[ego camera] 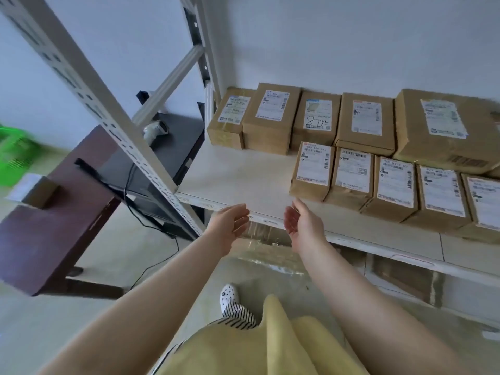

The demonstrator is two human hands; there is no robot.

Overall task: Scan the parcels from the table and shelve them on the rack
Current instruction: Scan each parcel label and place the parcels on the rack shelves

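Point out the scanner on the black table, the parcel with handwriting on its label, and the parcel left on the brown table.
scanner (154, 130), head view, on its white body.
handwritten parcel (317, 117), head view, on its label.
brown-table parcel (38, 193), head view, on its top face.

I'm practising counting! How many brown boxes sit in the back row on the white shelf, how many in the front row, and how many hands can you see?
Back-row boxes: 5, from the leftmost box to the big box.
Front-row boxes in view: 5, from the nearest box to the box cut off at the edge.
Hands: 2, left hand and right hand, both holding nothing.
Total: 12
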